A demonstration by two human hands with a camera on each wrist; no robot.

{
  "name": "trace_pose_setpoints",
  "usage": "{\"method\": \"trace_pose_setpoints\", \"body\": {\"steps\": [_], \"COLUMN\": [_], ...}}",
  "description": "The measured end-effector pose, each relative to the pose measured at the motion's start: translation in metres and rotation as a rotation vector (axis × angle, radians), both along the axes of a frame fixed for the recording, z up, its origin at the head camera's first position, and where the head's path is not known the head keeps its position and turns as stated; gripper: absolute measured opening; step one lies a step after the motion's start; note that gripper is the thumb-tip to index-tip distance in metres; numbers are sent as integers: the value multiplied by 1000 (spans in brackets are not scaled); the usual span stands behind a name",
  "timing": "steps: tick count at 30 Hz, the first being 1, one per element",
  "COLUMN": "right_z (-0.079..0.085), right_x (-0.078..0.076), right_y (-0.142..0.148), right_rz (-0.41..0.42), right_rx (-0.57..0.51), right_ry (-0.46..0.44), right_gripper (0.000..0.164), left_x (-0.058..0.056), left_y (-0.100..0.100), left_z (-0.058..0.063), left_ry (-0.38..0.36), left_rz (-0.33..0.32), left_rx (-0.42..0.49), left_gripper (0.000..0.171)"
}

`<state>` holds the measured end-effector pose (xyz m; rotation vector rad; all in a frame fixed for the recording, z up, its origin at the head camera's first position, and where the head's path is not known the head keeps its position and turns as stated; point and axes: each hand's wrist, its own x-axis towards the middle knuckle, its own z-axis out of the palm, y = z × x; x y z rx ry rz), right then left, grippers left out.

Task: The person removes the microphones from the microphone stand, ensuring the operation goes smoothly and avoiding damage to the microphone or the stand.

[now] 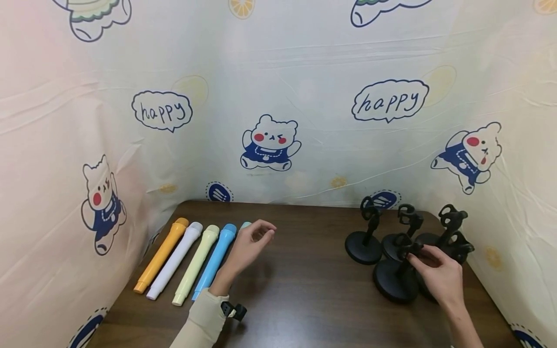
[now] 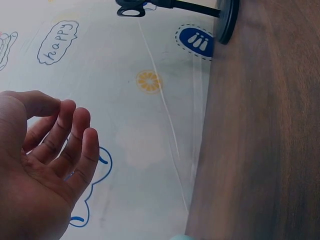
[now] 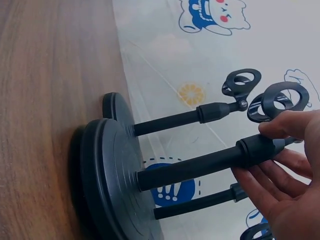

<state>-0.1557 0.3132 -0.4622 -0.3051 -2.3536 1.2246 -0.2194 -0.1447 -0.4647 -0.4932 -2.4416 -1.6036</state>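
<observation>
My right hand (image 1: 444, 280) grips a black desktop microphone stand (image 1: 395, 282) near the top of its pole. In the right wrist view, thumb and fingers wrap the collar of that stand (image 3: 195, 167), just below its ring-shaped clip; the round base is close over the tabletop. On the left, my left hand (image 1: 249, 246) hovers with loosely bent fingers and nothing in them. Beneath it a teal toy microphone (image 1: 245, 224) is mostly hidden. Beside it lie a blue microphone (image 1: 216, 261), a pale yellow one (image 1: 196, 266), a white one (image 1: 175, 261) and an orange one (image 1: 162, 255).
Several other black stands crowd around the held one, including one at the left (image 1: 363, 247) and one behind (image 1: 409, 220). A printed cloth (image 1: 322, 96) encloses the brown table (image 1: 300, 290) at the back and sides.
</observation>
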Motion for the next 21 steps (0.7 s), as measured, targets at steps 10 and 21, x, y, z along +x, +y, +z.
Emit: {"method": "trace_pose_setpoints", "body": {"steps": [10, 21], "right_z": [-7, -9], "right_x": [-1, -5], "right_y": [1, -2], "right_rz": [-7, -14], "right_rx": [-15, -24], "right_ry": [-15, -30], "right_gripper": [31, 32], "left_x": [0, 0], "left_y": [-1, 0], "left_z": [-1, -2], "left_ry": [-11, -18], "left_rz": [-7, 4], "left_rx": [19, -4], "left_gripper": [20, 14]}}
